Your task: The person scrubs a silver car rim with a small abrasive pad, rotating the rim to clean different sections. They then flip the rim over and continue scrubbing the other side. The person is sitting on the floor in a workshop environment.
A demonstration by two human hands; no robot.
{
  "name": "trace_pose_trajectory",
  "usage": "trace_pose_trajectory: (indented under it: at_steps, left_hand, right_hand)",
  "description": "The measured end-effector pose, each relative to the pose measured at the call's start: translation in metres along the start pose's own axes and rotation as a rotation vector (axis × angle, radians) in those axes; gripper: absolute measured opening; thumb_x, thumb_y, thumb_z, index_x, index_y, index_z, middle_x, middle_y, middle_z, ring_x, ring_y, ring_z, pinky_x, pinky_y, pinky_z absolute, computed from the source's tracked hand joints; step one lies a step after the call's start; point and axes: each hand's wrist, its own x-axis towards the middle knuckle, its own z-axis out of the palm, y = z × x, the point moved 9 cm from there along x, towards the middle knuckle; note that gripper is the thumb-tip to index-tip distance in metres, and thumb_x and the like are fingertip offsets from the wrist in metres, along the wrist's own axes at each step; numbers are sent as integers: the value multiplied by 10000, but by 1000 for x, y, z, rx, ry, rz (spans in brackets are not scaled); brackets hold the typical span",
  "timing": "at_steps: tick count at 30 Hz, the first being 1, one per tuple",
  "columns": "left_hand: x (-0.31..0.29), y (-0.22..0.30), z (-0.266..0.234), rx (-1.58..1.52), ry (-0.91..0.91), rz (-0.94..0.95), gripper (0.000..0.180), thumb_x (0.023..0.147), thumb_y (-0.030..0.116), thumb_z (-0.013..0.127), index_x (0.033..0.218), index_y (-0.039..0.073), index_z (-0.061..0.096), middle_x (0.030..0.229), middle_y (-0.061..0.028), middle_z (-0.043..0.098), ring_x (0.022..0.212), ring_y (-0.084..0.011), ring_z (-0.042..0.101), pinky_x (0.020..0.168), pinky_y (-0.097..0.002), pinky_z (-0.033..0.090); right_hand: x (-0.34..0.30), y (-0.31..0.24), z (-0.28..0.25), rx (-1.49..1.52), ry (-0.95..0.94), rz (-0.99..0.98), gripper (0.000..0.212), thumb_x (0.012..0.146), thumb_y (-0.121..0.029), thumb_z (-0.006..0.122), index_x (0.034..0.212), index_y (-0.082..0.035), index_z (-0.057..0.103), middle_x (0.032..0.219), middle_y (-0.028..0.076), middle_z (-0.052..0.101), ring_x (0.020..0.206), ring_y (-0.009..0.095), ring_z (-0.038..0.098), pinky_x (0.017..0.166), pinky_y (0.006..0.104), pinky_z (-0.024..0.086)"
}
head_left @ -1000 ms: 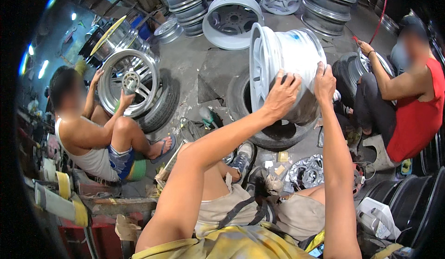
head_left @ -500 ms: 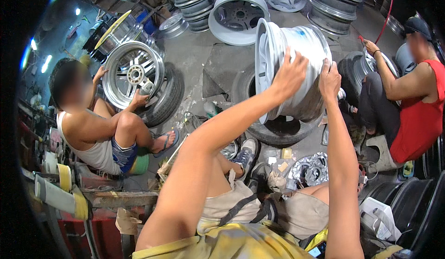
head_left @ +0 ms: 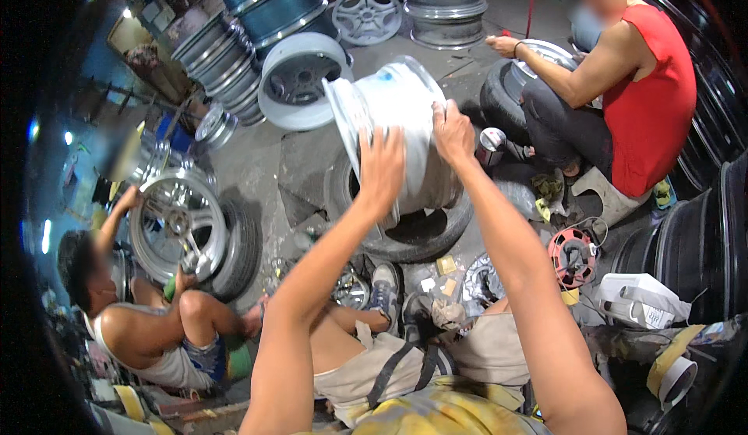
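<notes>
And here are both hands on a pale silver wheel rim [head_left: 413, 116], held up in front of the body: left hand [head_left: 382, 166] with fingers stretched over the left part of the barrel, right hand [head_left: 454, 131] curled on the right-hand edge. A blue smudge [head_left: 386, 77] marks the barrel just beyond the left fingers. Print shows on a white package [head_left: 639, 302], well off to the right of the hands, too small to make out. The rim lies sideways, its long axis running from left hand to right and climbing slightly rightward, one open end left, the other right. Beneath the hands lies a black tire [head_left: 421, 250]; whether the rim touches it, I can't tell.
</notes>
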Motion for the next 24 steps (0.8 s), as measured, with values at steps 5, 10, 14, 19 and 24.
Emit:
trace_pose_trajectory:
  at_steps: [5,10,14,19,24]
  left_hand:
    - [21,-13,-2,-12,-76,-14,405,899,147,572,1270,-16,591,1276,-128,556,1251,-355,459,1125,-558,293]
    - [-1,16,0,58,17,80,384,844,155,586,1187,-13,628,1238,-97,567,1240,-304,467,1104,-560,314]
    - [28,-12,3,16,-43,-15,448,860,175,581,1268,-8,604,1264,-116,569,1244,-312,462,1112,-569,307]
    - [-10,10,5,19,6,129,417,896,167,582,1283,11,579,1243,-109,566,1216,-332,484,1096,-549,327]
    - [32,-17,3,-18,-54,-44,470,842,141,591,1286,-14,585,1291,-117,554,1246,-340,470,1109,-562,316]
  right_hand:
    - [1,-6,-2,12,22,-25,376,1012,-410,446,992,-47,544,826,308,661,816,524,633,735,596,481]
    - [3,-6,-3,27,-31,23,368,1013,-398,443,1018,-45,548,858,296,674,851,512,641,758,589,484]
    - [0,-6,0,25,-21,17,371,1013,-401,442,1019,-45,548,859,285,677,840,506,644,752,592,483]
    - [-1,-9,-3,58,-11,-12,369,1013,-397,450,999,-39,540,850,294,670,830,507,642,732,593,484]
    - [2,-10,-3,47,20,-33,359,1012,-388,455,993,-39,535,833,293,668,818,513,639,725,590,487]
